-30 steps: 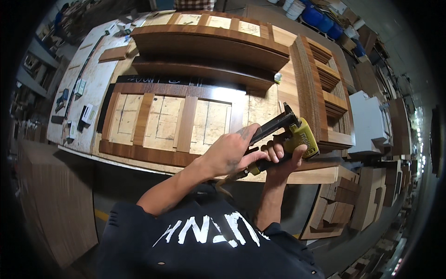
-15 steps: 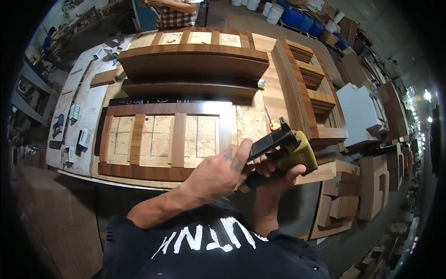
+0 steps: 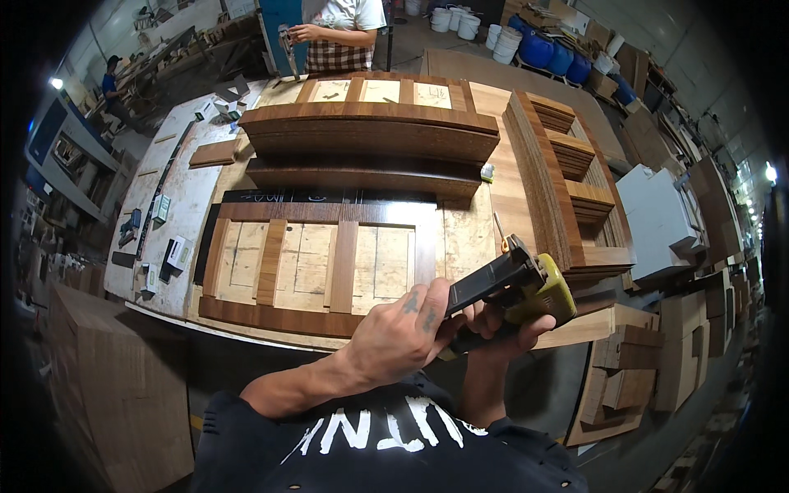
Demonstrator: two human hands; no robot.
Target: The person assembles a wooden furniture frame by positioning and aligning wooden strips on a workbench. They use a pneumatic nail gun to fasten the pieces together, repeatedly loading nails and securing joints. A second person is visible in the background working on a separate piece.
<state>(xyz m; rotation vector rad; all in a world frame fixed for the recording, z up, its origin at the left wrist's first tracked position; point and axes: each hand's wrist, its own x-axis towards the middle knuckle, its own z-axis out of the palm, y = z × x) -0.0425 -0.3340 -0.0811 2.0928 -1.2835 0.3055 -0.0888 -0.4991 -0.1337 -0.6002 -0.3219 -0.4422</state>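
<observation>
Both hands hold a yellow-green and black nail gun (image 3: 549,297) tilted over the table's near right side. My left hand (image 3: 403,329) is closed around the rear end of its long black magazine (image 3: 491,282). From below, my right hand (image 3: 501,329) supports the tool's body, its fingers curled and partly hidden behind the magazine. To the left of the tool lies a brown wooden frame (image 3: 267,316) with crosspieces. A screwdriver (image 3: 499,232) with an orange-yellow handle shows just behind the tool, partly covered by it.
Stacked dark boards (image 3: 370,131) stand across the middle of the worktable (image 3: 123,271). Stacked slatted frames (image 3: 567,181) rise at the right. Small boxes (image 3: 175,253) lie on the left. A person (image 3: 341,37) stands at the far side, near white buckets (image 3: 468,26). Wooden panels (image 3: 633,353) lean at lower right.
The whole view has shifted, so the table and everything on it appear farther right and lower. Both hands keep about the same grip on the nail gun. More of the person opposite shows.
</observation>
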